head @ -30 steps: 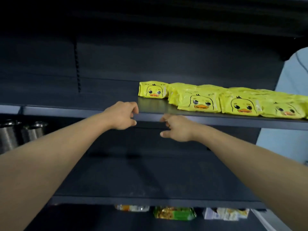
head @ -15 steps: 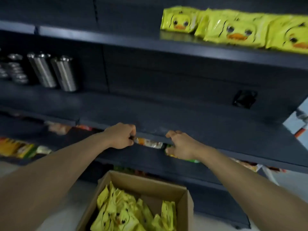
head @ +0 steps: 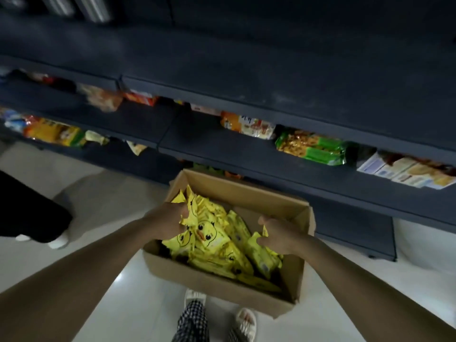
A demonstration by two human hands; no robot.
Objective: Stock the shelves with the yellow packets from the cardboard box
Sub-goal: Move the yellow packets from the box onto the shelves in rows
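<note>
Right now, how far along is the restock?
Done: nothing visible here; no yellow packets show on the shelves in this view. In hand: left hand and right hand each grip yellow packets inside the cardboard box. Left: the box still holds many packets.

1. The cardboard box (head: 222,280) is plain brown and open-topped. It sits on the pale floor in front of the dark shelves (head: 271,149), turned at an angle to them, with its flaps standing up.
2. The yellow packets (head: 222,245) are glossy pouches printed with a cartoon duck face. They lie heaped loosely inside the box, tilted and overlapping, filling most of it apart from its far right corner.
3. One packet (head: 192,213) at the heap's left stands up on edge; another (head: 259,243) lies at the heap's right.
</note>
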